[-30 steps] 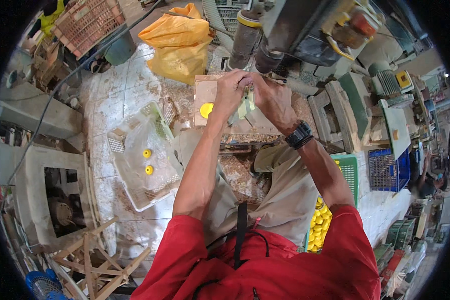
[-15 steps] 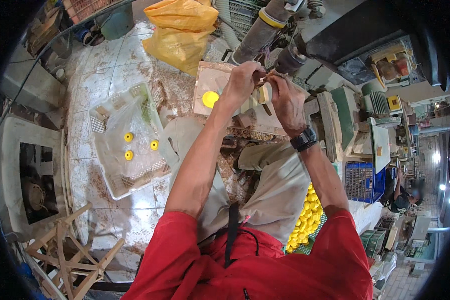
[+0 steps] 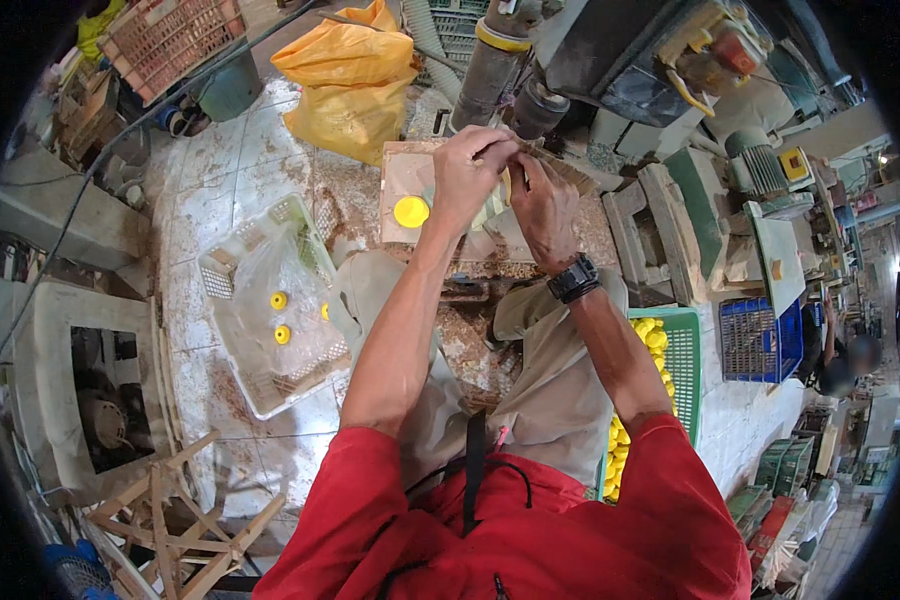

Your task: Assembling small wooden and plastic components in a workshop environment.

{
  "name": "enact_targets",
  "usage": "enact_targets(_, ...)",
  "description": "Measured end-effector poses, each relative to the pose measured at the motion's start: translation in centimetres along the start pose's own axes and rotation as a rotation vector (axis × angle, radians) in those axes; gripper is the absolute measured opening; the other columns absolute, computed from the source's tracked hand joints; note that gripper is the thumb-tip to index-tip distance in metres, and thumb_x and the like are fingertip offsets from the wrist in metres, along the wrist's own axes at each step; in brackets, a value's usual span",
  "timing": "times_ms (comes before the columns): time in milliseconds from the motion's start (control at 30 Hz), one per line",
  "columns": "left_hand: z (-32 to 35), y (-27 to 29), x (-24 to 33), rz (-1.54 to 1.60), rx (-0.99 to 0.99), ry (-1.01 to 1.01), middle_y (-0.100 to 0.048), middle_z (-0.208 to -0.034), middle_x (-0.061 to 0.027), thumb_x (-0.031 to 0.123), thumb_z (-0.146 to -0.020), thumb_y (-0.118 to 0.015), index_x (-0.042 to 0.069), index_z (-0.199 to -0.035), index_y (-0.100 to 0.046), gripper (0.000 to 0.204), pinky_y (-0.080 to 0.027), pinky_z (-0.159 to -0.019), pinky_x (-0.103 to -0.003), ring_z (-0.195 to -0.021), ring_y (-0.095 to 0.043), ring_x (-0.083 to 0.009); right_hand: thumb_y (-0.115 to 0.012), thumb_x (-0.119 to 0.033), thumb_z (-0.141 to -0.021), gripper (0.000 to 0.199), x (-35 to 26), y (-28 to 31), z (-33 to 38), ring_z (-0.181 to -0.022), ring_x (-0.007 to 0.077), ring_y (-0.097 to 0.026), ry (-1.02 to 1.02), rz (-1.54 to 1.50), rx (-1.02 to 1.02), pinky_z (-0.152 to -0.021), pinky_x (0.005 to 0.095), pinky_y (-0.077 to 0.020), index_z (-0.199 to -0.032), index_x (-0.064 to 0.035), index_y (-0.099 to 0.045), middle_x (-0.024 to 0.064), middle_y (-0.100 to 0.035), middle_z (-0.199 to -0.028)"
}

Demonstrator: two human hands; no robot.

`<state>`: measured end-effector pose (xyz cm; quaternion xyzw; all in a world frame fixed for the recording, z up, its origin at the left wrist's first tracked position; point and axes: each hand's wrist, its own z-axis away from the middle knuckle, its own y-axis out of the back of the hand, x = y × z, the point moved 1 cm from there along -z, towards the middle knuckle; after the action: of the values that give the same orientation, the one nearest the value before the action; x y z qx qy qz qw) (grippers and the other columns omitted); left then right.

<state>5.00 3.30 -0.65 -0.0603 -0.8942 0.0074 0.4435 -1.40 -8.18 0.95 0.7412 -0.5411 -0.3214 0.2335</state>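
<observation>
Both arms reach forward over a dusty work board (image 3: pixel 400 165). My left hand (image 3: pixel 467 178) is closed in a pinch near the far edge. Just right of it, my right hand (image 3: pixel 547 212), with a black watch on the wrist, has thumb and fingers pressed together. The fingertips almost meet; whatever is between them is too small or hidden to make out. A yellow disc-like piece (image 3: pixel 411 211) lies on the board, left of my left wrist. Below my hands, a pale blade-like part (image 3: pixel 490 210) on the board is partly covered.
At left, a white crate (image 3: pixel 270 400) holds a clear plastic bag and a few small yellow pieces (image 3: pixel 282 334). By my right leg, a green basket (image 3: pixel 685 365) contains many yellow pieces. A yellow sack (image 3: pixel 350 90), thick pipes (image 3: pixel 485 75) and a blue crate (image 3: pixel 750 345) stand around.
The view has shifted, revealing more of the green basket. My hands stay close together over the board; the right-hand fingers have curled down more, and the piece seen near them is now mostly covered.
</observation>
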Motion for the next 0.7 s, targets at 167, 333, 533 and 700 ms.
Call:
enact_targets(167, -0.7, 0.2, -1.5, 0.047, -0.034, 0.168, -0.072, -0.09, -0.0138, 0.007, -0.086, -0.067, -0.002, -0.097, -0.072, 0.015, -0.052, -0.072, -0.031, -0.08, -0.069, -0.0213, -0.066, -0.014, -0.09, 0.011, 0.1, -0.3, -0.1, -0.075, 0.0316, -0.069, -0.023, -0.048, 0.031, -0.061, 0.0379, -0.0524, -0.097, -0.0078, -0.069, 0.0121, -0.071, -0.089)
enact_targets(333, -1.1, 0.8, -1.9, -0.006, -0.086, 0.241, -0.071, -0.083, -0.0133, 0.011, -0.087, -0.066, -0.001, -0.098, -0.072, 0.017, -0.051, -0.07, -0.03, -0.074, -0.066, -0.0182, -0.066, -0.013, -0.09, 0.01, 0.5, -0.5, -0.1, -0.074, 0.0311, -0.069, -0.019, -0.061, 0.023, -0.061, 0.0375, -0.0524, -0.097, -0.0075, -0.069, 0.0119, -0.071, -0.089)
enact_targets(533, -0.9, 0.4, -1.4, -0.092, -0.085, 0.297, -0.07, -0.074, -0.0058, 0.009, -0.089, -0.068, 0.0, -0.097, -0.072, 0.013, -0.049, -0.061, -0.025, -0.067, -0.063, -0.0081, -0.063, -0.013, -0.092, 0.008, 0.5, -1.0, -0.2, -0.068, 0.0313, -0.068, 0.061, -0.044, 0.049, -0.055, 0.0394, -0.0513, -0.098, -0.0085, -0.063, 0.0122, -0.07, -0.082)
enact_targets(700, -1.0, 0.4, -1.1, -0.167, -0.094, 0.34, -0.07, -0.074, -0.0051, 0.01, -0.088, -0.07, 0.002, -0.095, -0.073, 0.011, -0.049, -0.06, -0.026, -0.066, -0.061, -0.0074, -0.061, -0.017, -0.093, 0.013, 0.3, -1.1, -0.1, -0.065, 0.0301, -0.068, 0.024, -0.059, 0.007, -0.053, 0.0416, -0.0508, -0.105, -0.0109, -0.061, 0.0122, -0.071, -0.082)
